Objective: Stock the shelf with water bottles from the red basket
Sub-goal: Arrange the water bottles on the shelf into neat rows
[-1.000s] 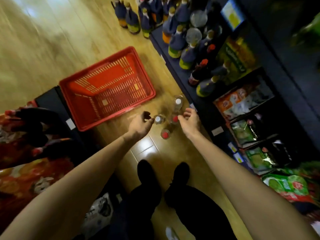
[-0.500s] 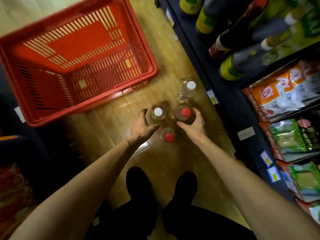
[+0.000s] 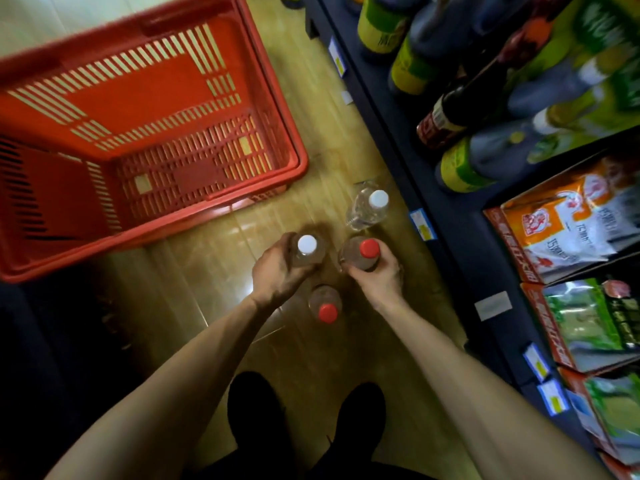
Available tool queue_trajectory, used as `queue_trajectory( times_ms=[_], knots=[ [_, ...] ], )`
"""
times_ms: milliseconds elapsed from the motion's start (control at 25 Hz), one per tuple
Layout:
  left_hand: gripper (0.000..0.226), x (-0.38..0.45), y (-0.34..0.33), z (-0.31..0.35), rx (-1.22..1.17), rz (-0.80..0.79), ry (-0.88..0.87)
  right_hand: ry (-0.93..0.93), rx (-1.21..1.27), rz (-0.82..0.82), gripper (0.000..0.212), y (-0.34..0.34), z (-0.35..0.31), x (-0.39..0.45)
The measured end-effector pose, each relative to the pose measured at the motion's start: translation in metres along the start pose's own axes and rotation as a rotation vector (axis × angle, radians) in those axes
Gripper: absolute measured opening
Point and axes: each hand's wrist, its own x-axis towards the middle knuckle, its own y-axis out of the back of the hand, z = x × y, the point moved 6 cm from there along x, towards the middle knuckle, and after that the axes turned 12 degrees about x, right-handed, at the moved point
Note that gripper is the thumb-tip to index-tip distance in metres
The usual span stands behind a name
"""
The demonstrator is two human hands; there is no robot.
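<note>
Two bottles are now in my grip where half a second ago my hands only flanked them: my left hand point(image 3: 277, 271) has closed around the white-capped water bottle point(image 3: 307, 249), and my right hand point(image 3: 377, 275) is wrapped on the red-capped water bottle point(image 3: 360, 254), fingers curled round its shoulder. Both bottles stand upright on the wooden floor point(image 3: 311, 98), not yet lifted as far as I can tell. Between my wrists, just below both grips, a second red-capped bottle point(image 3: 325, 304) waits untouched; just beyond my right hand stands another white-capped bottle point(image 3: 369, 209), close to the shelf edge point(image 3: 408, 188). The red basket point(image 3: 298, 161), beyond my left hand, looks empty, so I judge the unloading done and the pair ready to go up onto the shelf.
</note>
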Motion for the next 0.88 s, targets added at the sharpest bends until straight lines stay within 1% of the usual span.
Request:
queue_trajectory(
  times_ms=[120, 280, 360, 480, 600, 720, 840, 880],
  knots=[
    [0.063, -0.016, 0.019, 0.009, -0.023, -0.002, 0.018, 0.003, -0.027, -0.029, 0.069, 0.010, -0.013, -0.012],
    [0.054, -0.062, 0.071, 0.035, -0.083, 0.057, 0.034, 0.052, -0.043, -0.015, 0.056, 0.032, -0.056, -0.056],
    [0.054, -0.086, 0.110, 0.053, -0.106, 0.083, 0.039, 0.091, -0.053, -0.017, 0.052, 0.042, -0.092, -0.087],
    [0.055, -0.110, 0.169, 0.083, -0.103, 0.120, 0.026, 0.149, -0.060, -0.005, 0.056, 0.058, -0.146, -0.121],
    [0.052, -0.134, 0.228, 0.115, -0.104, 0.171, 0.011, 0.198, -0.066, -0.001, 0.053, 0.077, -0.208, -0.154],
    [0.047, -0.162, 0.289, 0.149, -0.099, 0.200, 0.010, 0.249, -0.080, 0.017, 0.057, 0.098, -0.271, -0.192],
    [0.051, -0.189, 0.349, 0.181, -0.043, 0.241, -0.027, 0.299, -0.100, 0.028, 0.066, 0.118, -0.330, -0.231],
    [0.052, -0.197, 0.373, 0.194, -0.041, 0.247, -0.042, 0.304, -0.105, 0.027, 0.064, 0.127, -0.354, -0.245]
  ],
)
